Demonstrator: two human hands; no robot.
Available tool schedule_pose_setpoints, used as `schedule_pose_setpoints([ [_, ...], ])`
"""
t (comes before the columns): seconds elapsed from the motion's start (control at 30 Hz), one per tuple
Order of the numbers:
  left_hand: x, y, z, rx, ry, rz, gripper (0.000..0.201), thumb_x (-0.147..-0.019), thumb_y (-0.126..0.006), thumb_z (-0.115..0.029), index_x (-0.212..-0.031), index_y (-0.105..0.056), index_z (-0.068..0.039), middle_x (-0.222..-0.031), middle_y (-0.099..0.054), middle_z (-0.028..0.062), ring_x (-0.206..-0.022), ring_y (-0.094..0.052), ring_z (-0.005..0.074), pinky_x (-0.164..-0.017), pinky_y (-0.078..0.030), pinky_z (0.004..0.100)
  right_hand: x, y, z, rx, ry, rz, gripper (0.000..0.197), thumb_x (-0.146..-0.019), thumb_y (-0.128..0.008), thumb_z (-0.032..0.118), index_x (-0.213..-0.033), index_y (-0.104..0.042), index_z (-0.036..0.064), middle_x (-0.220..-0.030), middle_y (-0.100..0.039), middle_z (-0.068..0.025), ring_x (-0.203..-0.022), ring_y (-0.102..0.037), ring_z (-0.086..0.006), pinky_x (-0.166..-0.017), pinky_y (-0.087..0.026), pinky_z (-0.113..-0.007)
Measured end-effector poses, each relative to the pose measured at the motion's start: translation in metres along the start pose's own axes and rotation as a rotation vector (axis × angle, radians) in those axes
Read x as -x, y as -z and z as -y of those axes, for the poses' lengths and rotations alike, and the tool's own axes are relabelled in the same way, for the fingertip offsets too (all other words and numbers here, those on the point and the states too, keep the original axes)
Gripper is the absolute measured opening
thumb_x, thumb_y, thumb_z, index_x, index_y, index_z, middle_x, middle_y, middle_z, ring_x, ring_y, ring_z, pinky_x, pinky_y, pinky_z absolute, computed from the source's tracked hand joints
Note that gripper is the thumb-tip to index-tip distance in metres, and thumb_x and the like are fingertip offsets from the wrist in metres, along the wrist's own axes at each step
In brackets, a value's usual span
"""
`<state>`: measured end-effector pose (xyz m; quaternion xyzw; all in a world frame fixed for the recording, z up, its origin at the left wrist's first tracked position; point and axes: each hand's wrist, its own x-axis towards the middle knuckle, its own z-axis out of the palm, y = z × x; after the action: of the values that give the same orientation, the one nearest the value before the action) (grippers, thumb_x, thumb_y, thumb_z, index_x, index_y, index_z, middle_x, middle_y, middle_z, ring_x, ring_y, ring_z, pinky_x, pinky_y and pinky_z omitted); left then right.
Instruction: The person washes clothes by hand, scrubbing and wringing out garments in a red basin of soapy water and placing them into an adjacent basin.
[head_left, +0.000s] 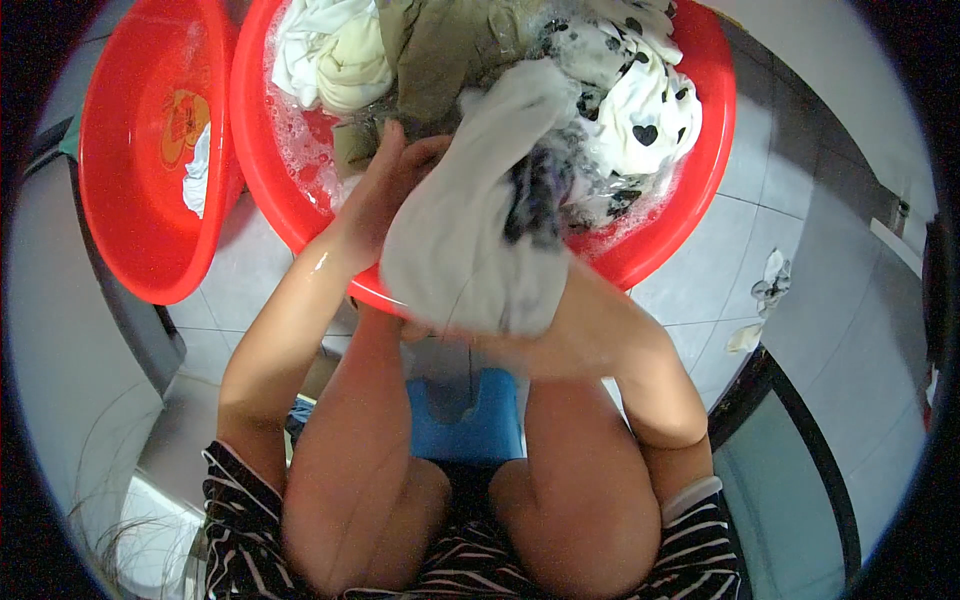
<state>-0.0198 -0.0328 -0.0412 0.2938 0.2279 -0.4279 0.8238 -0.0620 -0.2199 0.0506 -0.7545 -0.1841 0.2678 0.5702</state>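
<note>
A wet white cloth (470,240), long and sock-like with a dark patch along its right side, hangs over the near rim of a large red basin (715,110). It is smeared by motion. My left hand (385,190) is at the cloth's left edge, thumb raised and apart from the fingers, which partly pass behind the cloth. My right forearm reaches up to the cloth's lower right; the cloth and blur hide the fingers of my right hand (505,350). In the basin's sudsy water lie olive fabric (440,55), cream-white laundry (335,60) and white fabric with black hearts (645,115).
A second red basin (150,230) at the left holds a small white cloth (197,170). A blue plastic stool (465,420) shows between my legs. Small cloth pieces (772,283) lie on the tiled floor (690,290) at the right, near a dark-framed panel (790,420).
</note>
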Motion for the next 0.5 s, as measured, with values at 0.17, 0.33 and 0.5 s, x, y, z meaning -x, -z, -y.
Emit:
schedule_pose_setpoints([
  [0.17,-0.002,-0.013,-0.003,0.116,0.191,0.051,0.054,-0.091,-0.052,-0.04,-0.131,-0.044,-0.005,-0.123,-0.055,0.0107,-0.111,-0.054,0.0207,-0.096,-0.043,0.0353,-0.003,0.007,0.004,-0.18,-0.109,0.288,0.064,-0.072,-0.076,0.028,-0.123,-0.049,0.001,-0.118,-0.056,-0.0178,-0.108,-0.055,-0.03,-0.096,-0.04,-0.035],
  [0.33,0.014,-0.008,0.004,-0.084,0.0,-0.14,0.046,-0.08,-0.059,-0.01,-0.124,-0.049,-0.003,-0.108,-0.06,0.0087,-0.1,-0.059,0.0184,-0.09,-0.046,0.0331,0.024,0.013,-0.097,-0.986,-0.552,0.056,0.037,-0.093,-0.047,0.021,-0.119,-0.051,-0.0038,-0.112,-0.061,-0.0136,-0.104,-0.057,-0.0264,-0.093,-0.043,-0.036],
  [0.5,0.033,-0.025,0.012,0.025,-0.016,-0.122,0.048,-0.091,-0.054,-0.03,-0.127,-0.045,0.0,-0.119,-0.057,0.01,-0.105,-0.057,0.0191,-0.094,-0.044,0.0331,-0.009,0.008,-0.071,-1.627,-0.604,-0.512,0.026,-0.093,-0.044,0.009,-0.116,-0.052,-0.0007,-0.105,-0.062,-0.0138,-0.101,-0.059,-0.024,-0.088,-0.048,-0.037],
])
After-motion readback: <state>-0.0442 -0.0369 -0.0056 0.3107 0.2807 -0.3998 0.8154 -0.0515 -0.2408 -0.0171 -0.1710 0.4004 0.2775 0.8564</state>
